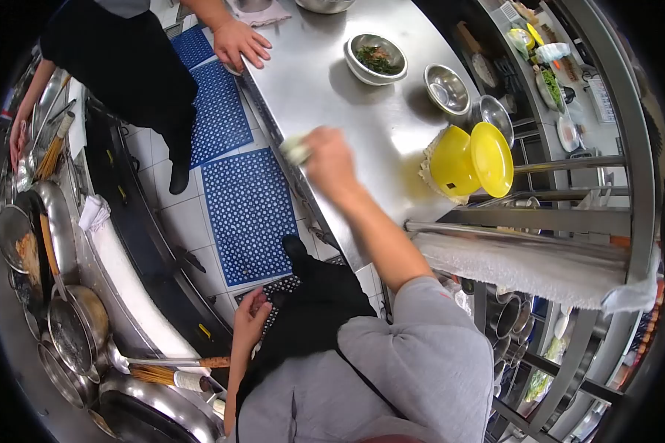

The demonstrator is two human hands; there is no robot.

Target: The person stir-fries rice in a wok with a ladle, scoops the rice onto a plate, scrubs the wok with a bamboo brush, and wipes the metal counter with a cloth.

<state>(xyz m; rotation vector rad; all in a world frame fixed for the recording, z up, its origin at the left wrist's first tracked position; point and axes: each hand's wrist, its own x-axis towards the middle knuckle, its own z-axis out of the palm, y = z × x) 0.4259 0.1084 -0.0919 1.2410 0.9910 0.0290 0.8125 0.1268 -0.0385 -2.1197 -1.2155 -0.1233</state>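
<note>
My right hand [329, 162] is stretched over the steel counter [303, 81], closed on a pale, folded cloth [296, 150] at the counter's left edge. Motion blurs both the hand and the cloth, so its exact kind is hard to make out. Low beside my black apron [303, 325] hangs my left hand [251, 317], its fingers loosely curled and apart from the thumb, with nothing seen in it. Farther up the counter stands a bowl of green leafy food [377, 60]. To its right is a metal bowl [446, 89].
Yellow bowls [462, 161] stand at the counter's right edge, above a towel-draped rail [532, 269]. A co-worker's hand [238, 44] rests on the counter's far left. Blue mats [250, 214] cover the floor. Along the left stove are woks [77, 332], a ladle and brushes [155, 375].
</note>
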